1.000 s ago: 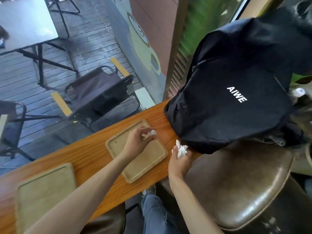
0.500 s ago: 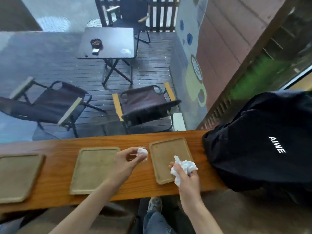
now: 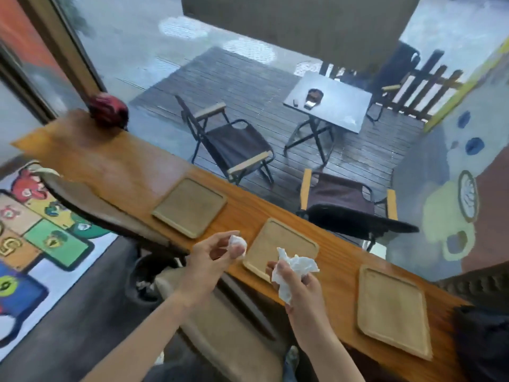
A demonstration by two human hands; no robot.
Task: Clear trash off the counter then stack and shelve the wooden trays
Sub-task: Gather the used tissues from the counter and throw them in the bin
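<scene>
Left hand: the left hand [image 3: 212,257] is held up in front of the near edge of the bench [image 3: 115,166], with the arm coming in from the bottom left.
Left fingers: the fingers [image 3: 220,238] are curled in and pinch a small paper ball [image 3: 237,244]; the ball sits at the fingertips, pressed between the thumb and the other fingers.
Right hand: the right hand [image 3: 298,285] is held up just right of the left hand, and the two hands do not touch.
Right fingers: they are closed around a big crumpled tissue [image 3: 292,268]; the top of the tissue sticks up above the fingers and a loose bit hangs down on the left side of the hand.
Trays: three wooden trays lie flat on the bench in a row, each apart from the next.
Left tray: the left tray [image 3: 190,206] is well away from both hands.
Middle tray: the middle tray [image 3: 286,241] lies just behind the two hands, and the hands hide its near corner.
Right tray: the right tray [image 3: 391,310] lies to the right of the right hand.
Bench: a long brown board that runs from the top left to the bottom right along the window.
Red thing: a round red thing [image 3: 108,110] sits at the far left end of the bench; it is too blurry to tell what it is.
Black bag: a bit of a black bag [image 3: 484,340] shows at the right end of the bench.
</scene>
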